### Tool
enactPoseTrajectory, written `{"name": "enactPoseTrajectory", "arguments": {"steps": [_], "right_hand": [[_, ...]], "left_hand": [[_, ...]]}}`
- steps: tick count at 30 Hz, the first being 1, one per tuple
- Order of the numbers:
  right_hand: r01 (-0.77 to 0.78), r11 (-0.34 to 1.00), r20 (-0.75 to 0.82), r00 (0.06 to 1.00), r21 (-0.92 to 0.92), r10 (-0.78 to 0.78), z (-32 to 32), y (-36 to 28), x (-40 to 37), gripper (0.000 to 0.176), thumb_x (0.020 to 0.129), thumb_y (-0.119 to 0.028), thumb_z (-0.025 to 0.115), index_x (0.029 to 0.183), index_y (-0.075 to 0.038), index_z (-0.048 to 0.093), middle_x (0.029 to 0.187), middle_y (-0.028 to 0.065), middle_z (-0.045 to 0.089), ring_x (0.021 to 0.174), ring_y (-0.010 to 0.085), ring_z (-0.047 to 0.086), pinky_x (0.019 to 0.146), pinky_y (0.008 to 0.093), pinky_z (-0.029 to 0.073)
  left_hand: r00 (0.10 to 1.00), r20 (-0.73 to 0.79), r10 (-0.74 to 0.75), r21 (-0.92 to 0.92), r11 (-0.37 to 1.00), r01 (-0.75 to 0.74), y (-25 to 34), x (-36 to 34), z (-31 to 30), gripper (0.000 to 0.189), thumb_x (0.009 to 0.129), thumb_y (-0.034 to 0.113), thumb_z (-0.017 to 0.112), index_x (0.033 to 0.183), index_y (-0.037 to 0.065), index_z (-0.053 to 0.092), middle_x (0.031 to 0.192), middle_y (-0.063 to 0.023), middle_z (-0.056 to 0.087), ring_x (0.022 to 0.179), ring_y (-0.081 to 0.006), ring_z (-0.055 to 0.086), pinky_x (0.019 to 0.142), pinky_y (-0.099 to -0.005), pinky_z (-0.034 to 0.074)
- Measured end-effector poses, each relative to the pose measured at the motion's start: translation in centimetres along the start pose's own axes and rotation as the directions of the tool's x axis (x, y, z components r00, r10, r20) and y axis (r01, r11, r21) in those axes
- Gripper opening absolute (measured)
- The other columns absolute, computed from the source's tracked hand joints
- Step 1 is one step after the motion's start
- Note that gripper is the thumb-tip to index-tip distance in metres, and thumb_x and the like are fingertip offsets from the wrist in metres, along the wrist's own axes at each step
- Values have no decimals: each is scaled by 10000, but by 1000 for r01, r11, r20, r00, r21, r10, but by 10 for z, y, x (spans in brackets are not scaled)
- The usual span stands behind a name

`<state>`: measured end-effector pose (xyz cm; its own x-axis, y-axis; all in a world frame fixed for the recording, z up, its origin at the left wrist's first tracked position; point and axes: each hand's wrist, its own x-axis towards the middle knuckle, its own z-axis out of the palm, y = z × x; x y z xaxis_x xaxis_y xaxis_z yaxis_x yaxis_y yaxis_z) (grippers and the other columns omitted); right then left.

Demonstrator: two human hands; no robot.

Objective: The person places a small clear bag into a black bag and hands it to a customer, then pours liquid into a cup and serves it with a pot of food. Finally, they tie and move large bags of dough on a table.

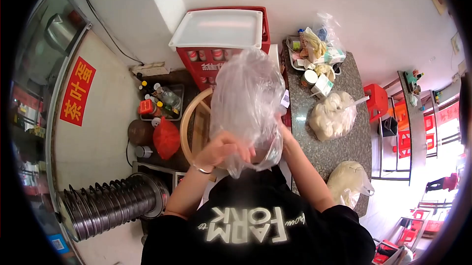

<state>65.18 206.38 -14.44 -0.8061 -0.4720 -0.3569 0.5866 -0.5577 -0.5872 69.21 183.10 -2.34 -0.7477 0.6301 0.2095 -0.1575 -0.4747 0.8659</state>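
A large clear plastic bag (248,93) hangs puffed out in front of my chest, its gathered edge toward me. My left hand (223,149), with a bracelet at the wrist, has its fingers curled on the bag's near left edge. My right hand (285,134) is at the bag's right side, and plastic covers most of its fingers, so its grip does not show clearly. Behind the bag's left side shows a round wooden rim (189,117).
Ahead stands a red crate (196,68) of cans with a white lid (219,26). To the right, a speckled counter (307,154) bears bags of pale dough-like lumps (334,117) and a cluttered tray (295,61). At left are a bottle tray (179,102), a red bag (166,137) and stacked steel steamers (110,206).
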Motion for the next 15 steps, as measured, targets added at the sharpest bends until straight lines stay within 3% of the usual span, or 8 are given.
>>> {"name": "enactPoseTrajectory", "arguments": {"steps": [3, 5, 7, 8, 9, 11, 13, 15], "right_hand": [[131, 929, 126, 988, -346, -92, 49, 1, -1, 460, 862, -334, 562, 1213, -49, 478, 1121, 87, 558, 995, 186, 547, 844, 323, 456], [277, 772, 219, 959, -571, -182, 90, -3, -10, 376, 839, -236, 609, 1149, -40, 526, 1040, 65, 591, 918, 149, 567, 803, 288, 469], [234, 785, -36, 950, -574, -310, 93, -3, -13, 311, 776, -81, 626, 1071, -17, 552, 973, 52, 596, 886, 121, 548, 782, 282, 464], [300, 600, -24, 882, -741, -470, 74, -1, -1, 247, 770, -38, 597, 1015, -9, 576, 990, 53, 594, 901, 115, 543, 770, 293, 468], [205, 766, -179, 906, -609, -385, 53, 2, -1, 238, 730, 21, 571, 964, -3, 599, 988, 72, 595, 880, 167, 575, 763, 308, 469], [203, 162, 58, 778, -966, -626, 22, -5, -5, 280, 668, 57, 554, 936, 1, 612, 967, 112, 588, 861, 246, 592, 755, 319, 469], [105, 125, 11, 806, -987, -592, 10, 3, -11, 346, 626, 55, 554, 963, -1, 609, 951, 145, 572, 876, 306, 575, 770, 326, 461], [344, 105, 284, 883, -933, -374, 21, 8, -21, 317, 647, 36, 553, 956, -1, 609, 966, 145, 573, 891, 303, 573, 780, 346, 456]], "left_hand": [[956, 21, -293, -500, 825, 264, -73, 1, -16, 405, 902, 385, 475, 784, 25, 617, 770, -101, 629, 817, -246, 605, 795, -376, 445], [916, -46, -399, -467, 819, 333, -101, -16, -18, 368, 929, 345, 429, 819, 40, 604, 776, -72, 615, 811, -210, 606, 745, -341, 466], [726, -359, -587, -508, 775, 376, -101, -20, -12, 301, 937, 273, 434, 900, 30, 607, 844, -65, 622, 820, -160, 603, 738, -284, 476], [729, -360, -582, -320, 811, 489, -86, -21, -10, 283, 930, 168, 444, 1152, 1, 496, 1084, -118, 582, 942, -211, 591, 822, -340, 479], [728, -352, -588, -321, 807, 496, -78, -27, -15, 283, 930, 168, 444, 1152, 1, 496, 1084, -118, 582, 942, -211, 591, 822, -340, 479], [841, -505, -196, 254, 897, 362, -61, -35, -23, 286, 901, 132, 513, 1159, 9, 498, 1042, -72, 598, 894, -145, 592, 799, -267, 473], [743, -651, 155, 370, 920, 132, -39, -28, -8, 446, 834, 108, 604, 1233, 18, 427, 1226, -114, 497, 1063, -197, 529, 909, -322, 421], [876, -419, 239, 751, 634, 186, -11, -9, -1, 868, 631, 227, 791, 1338, 43, 323, 1397, -171, 283, 1303, -270, 281, 1062, -387, 236]]}}
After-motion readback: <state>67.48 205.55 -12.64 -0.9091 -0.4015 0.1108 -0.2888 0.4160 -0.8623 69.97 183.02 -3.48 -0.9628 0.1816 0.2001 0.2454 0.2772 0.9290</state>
